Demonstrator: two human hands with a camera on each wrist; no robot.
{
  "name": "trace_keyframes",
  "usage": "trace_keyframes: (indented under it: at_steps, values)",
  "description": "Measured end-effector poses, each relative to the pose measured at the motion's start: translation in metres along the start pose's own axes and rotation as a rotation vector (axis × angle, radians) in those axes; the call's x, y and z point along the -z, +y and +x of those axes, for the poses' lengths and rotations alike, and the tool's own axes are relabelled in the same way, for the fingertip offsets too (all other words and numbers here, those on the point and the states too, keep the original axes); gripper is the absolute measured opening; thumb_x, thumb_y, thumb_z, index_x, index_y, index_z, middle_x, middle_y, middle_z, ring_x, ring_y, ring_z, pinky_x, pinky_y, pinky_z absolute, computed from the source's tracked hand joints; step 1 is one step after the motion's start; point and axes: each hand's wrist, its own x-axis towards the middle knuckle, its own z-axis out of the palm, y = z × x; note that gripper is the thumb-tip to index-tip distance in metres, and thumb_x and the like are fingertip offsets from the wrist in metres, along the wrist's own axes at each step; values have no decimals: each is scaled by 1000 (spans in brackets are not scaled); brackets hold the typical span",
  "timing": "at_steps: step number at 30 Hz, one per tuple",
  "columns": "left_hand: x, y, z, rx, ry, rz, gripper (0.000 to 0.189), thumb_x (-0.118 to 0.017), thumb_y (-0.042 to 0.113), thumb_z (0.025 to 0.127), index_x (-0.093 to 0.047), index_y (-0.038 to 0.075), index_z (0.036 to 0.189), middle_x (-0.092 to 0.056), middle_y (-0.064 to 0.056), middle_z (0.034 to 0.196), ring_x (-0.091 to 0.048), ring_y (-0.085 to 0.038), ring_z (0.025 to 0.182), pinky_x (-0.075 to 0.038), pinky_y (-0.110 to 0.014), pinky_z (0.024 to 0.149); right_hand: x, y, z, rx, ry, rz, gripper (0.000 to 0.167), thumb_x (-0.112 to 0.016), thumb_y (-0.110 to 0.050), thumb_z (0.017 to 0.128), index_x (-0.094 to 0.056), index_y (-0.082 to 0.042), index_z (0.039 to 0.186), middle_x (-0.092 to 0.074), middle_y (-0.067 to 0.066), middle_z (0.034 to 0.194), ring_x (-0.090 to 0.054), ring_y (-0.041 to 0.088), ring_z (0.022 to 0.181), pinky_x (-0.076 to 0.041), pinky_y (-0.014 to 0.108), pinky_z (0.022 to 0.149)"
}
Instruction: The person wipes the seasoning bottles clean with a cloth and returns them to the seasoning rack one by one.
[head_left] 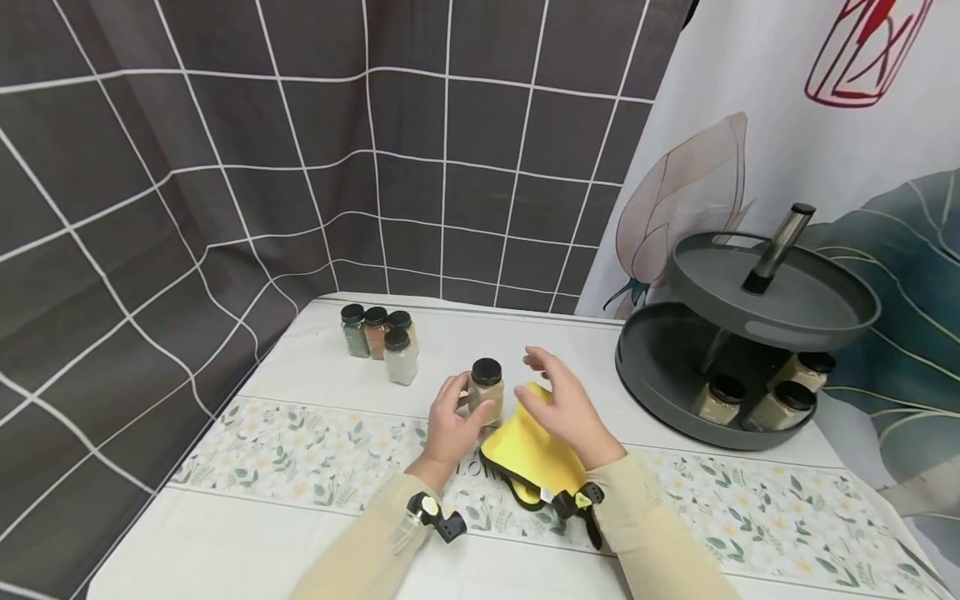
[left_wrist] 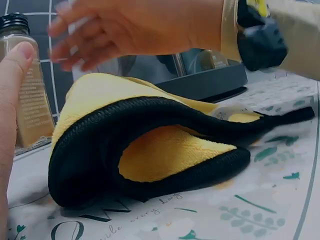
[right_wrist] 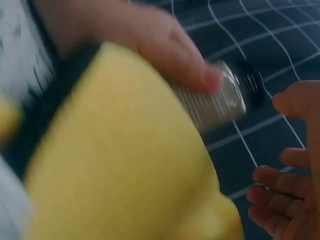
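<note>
Just below the middle of the head view, my left hand (head_left: 452, 429) holds a clear jar (head_left: 487, 392) upright, its black lid on, tan contents inside and fine print down its side. Right beside it, lower and a little to the right, my yellow cloth (head_left: 528, 450), edged in black, lies bunched and folded, beneath my right hand (head_left: 564, 412).

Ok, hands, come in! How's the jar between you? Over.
Left hand grips the jar. Right hand empty, above the yellow cloth. Jar upright, black lid on. Cloth beside it, maybe in the way.
</note>
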Motion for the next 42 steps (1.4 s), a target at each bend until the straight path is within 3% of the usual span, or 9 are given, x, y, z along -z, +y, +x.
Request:
trace_keyframes:
  at_steps: [6,13,18,22,25,28,31,35,42]
  values:
    - [-1,4,1,-95,43,139,53,-75,40,91,-62,3,126,-61,-9,108,-63,-24,94,-58,-34,82,-26,-23,-1,-141,-45,282,88,-80,-22,87,-28,2,154,-57,19,133,-59,31,119,-52,45,102]
    - [-4,-1,2,-212,98,262,59,-91,25,71,-64,2,118,-60,-10,100,-60,-22,87,-58,-31,76,-47,-25,-9,-224,4,239,77,-82,-25,84,-40,1,144,-63,16,123,-64,27,107,-58,38,88]
    - [-5,0,3,-261,66,283,52,-87,21,73,-64,2,117,-61,-11,102,-60,-25,93,-58,-35,80,-51,-22,-10,-235,90,198,60,-81,-25,85,-53,0,131,-68,14,111,-65,22,94,-58,36,81]
    - [-4,5,2,-180,-52,237,69,-81,26,77,-51,0,134,-54,-18,125,-53,-34,116,-53,-48,96,-42,-17,-6,-245,205,256,52,-81,-17,84,-57,-1,127,-69,14,110,-66,24,93,-59,34,81]
    - [-4,6,1,-74,-120,180,81,-74,32,83,-36,-1,147,-41,-22,140,-43,-37,127,-47,-54,104,-17,-8,0,-177,376,238,52,-81,-8,83,-56,3,128,-66,19,113,-66,30,100,-60,37,85]
    - [-4,5,1,5,-139,122,77,-63,28,89,-29,-2,151,-36,-22,144,-40,-36,130,-42,-53,109,22,8,6,-119,560,88,52,-82,-4,82,-57,5,127,-63,22,116,-63,31,107,-57,42,91]
    - [-3,4,0,47,-155,109,69,-57,24,92,-30,-2,150,-39,-20,141,-41,-34,128,-41,-50,110,60,30,6,-131,642,-109,52,-82,-7,82,-56,6,125,-59,24,115,-60,36,106,-53,49,92]
    - [-2,3,-1,70,-184,146,62,-57,22,92,-35,2,147,-46,-15,136,-45,-31,124,-44,-49,107,91,60,-3,-240,582,-304,53,-75,-14,88,-52,7,131,-54,29,120,-56,47,110,-48,61,94]
    - [-1,3,-1,136,-284,143,56,-57,19,95,-39,4,145,-47,-12,135,-44,-29,125,-44,-47,108,107,85,-23,-439,400,-401,59,-65,-18,95,-43,16,137,-50,39,125,-50,59,114,-41,73,95]
